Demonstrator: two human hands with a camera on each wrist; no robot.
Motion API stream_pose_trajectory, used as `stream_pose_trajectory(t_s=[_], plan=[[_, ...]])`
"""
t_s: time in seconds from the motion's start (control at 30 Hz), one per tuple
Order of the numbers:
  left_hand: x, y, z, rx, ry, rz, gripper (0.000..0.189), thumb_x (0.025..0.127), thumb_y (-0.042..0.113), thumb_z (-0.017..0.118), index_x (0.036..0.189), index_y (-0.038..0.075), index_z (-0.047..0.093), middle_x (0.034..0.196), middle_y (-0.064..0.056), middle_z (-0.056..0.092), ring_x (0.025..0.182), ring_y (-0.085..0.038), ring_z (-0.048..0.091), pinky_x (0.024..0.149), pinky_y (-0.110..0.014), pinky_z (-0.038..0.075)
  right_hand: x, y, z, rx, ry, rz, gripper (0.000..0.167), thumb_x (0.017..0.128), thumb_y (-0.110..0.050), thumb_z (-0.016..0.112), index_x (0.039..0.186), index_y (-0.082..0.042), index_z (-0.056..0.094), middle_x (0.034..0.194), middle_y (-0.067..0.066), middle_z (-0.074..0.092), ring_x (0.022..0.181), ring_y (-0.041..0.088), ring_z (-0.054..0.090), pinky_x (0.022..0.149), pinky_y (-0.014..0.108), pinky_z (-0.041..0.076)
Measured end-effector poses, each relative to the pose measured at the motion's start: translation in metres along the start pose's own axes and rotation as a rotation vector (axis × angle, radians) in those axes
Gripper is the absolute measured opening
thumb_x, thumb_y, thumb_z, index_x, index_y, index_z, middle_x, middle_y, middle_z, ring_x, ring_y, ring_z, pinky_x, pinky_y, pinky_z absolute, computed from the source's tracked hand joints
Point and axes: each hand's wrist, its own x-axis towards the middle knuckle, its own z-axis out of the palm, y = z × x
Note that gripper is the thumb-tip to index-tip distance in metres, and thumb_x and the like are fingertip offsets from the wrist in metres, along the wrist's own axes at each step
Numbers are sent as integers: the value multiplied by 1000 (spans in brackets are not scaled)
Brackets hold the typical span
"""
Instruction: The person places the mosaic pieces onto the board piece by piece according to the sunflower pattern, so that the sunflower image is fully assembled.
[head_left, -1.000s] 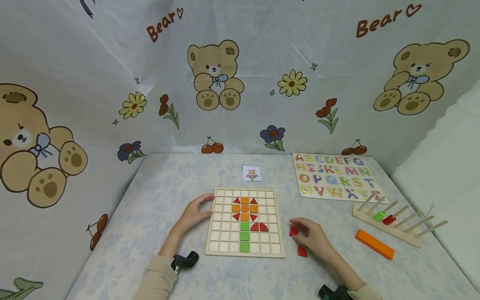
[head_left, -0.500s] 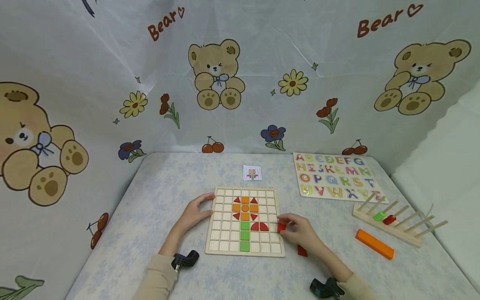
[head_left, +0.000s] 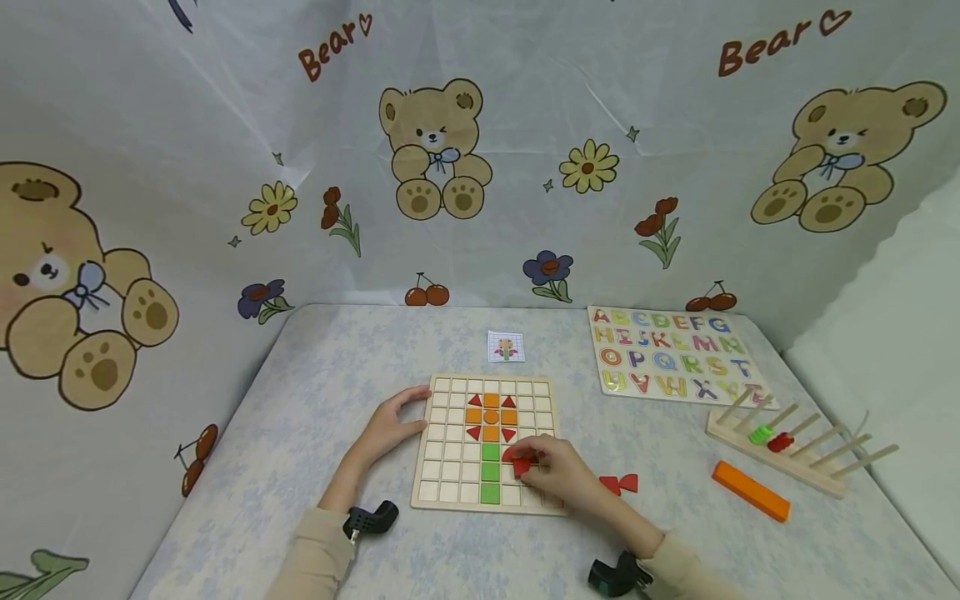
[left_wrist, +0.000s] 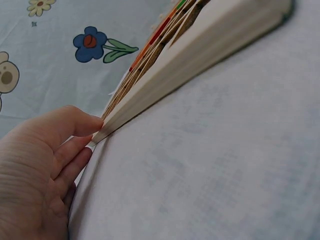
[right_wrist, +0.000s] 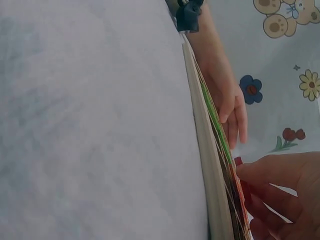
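A square wooden grid board (head_left: 450,496) lies on the table in the head view. Orange, green and small red triangular pieces form a pattern in its cells. My left hand (head_left: 392,423) rests against the board's left edge, with thumb and fingertips touching the rim; the left wrist view shows the thumb (left_wrist: 82,121) at the board's corner. Over the board, right of the green column (head_left: 490,472), my right hand (head_left: 561,472) pinches a red piece (head_left: 521,468) with a curved side. Its fingers partly cover the red pieces in the row there.
Two red pieces (head_left: 619,483) lie on the table right of the board. A small pattern card (head_left: 506,347) lies behind it. Farther right are an alphabet board (head_left: 667,354), a wooden peg rack (head_left: 776,454) with green and red counters, and an orange bar (head_left: 751,491).
My right hand has moved left from the table to over the board, carrying the red piece. Red pieces on the table are now uncovered. The left hand has stayed at the board's edge.
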Motion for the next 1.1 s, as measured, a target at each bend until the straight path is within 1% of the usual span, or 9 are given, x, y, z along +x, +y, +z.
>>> stream_pose_trajectory(t_s=[0.1, 0.2, 0.3, 0.5, 0.63, 0.87, 1.0, 1.1], plan=[[0, 1, 0, -1, 1, 1, 58, 85, 14, 71, 139, 13, 49, 138, -8, 55, 141, -30, 35, 117, -54, 24, 2, 0, 6, -56, 4, -65, 29, 78, 5, 69, 105, -5, 70, 100, 6, 70, 90, 20, 61, 79, 23, 54], [0, 1, 0, -1, 2, -3, 58, 85, 14, 71, 139, 13, 50, 138, -8, 55, 141, -29, 35, 117, -54, 23, 3, -1, 9, -91, 11, -102, 29, 78, 3, 71, 106, -4, 69, 100, 7, 70, 91, 21, 61, 81, 24, 54], [0, 1, 0, -3, 2, -11, 58, 85, 14, 71, 139, 14, 50, 138, -7, 55, 141, -28, 35, 118, -54, 23, 3, -4, 11, -93, 8, -121, 30, 78, 2, 72, 107, -1, 68, 101, 8, 70, 92, 21, 62, 82, 24, 54], [0, -1, 0, -7, 0, -20, 58, 85, 15, 71, 139, 16, 50, 138, -5, 55, 142, -27, 34, 118, -53, 22, 2, -4, 14, -98, 26, -164, 28, 79, 6, 68, 106, 1, 68, 100, 9, 70, 92, 22, 63, 82, 27, 55], [0, 0, -1, -5, -2, -17, 58, 85, 15, 71, 139, 16, 49, 138, -5, 55, 141, -27, 34, 118, -53, 23, 3, -3, 16, -120, 32, -177, 26, 80, 6, 68, 105, -2, 68, 99, 7, 70, 92, 19, 63, 82, 26, 55], [-1, 1, -1, 21, -3, 18, 59, 86, 14, 70, 140, 12, 48, 139, -9, 54, 140, -31, 35, 116, -54, 25, 4, -2, 17, -128, 26, -182, 27, 80, 4, 70, 105, -4, 69, 99, 5, 70, 92, 18, 63, 82, 25, 54], [0, 1, -1, 9, 3, -6, 59, 85, 13, 71, 139, 14, 49, 139, -8, 54, 141, -29, 35, 118, -52, 23, 3, -3, 15, -107, 30, -178, 26, 81, 5, 68, 106, -3, 68, 100, 7, 70, 92, 20, 64, 82, 27, 56], [0, 0, 0, -1, 4, -23, 59, 85, 13, 71, 139, 15, 49, 139, -6, 55, 141, -27, 35, 120, -51, 21, -1, -4, 9, -54, 34, -125, 23, 85, 2, 66, 107, -2, 68, 102, 10, 70, 94, 23, 65, 81, 27, 57]])
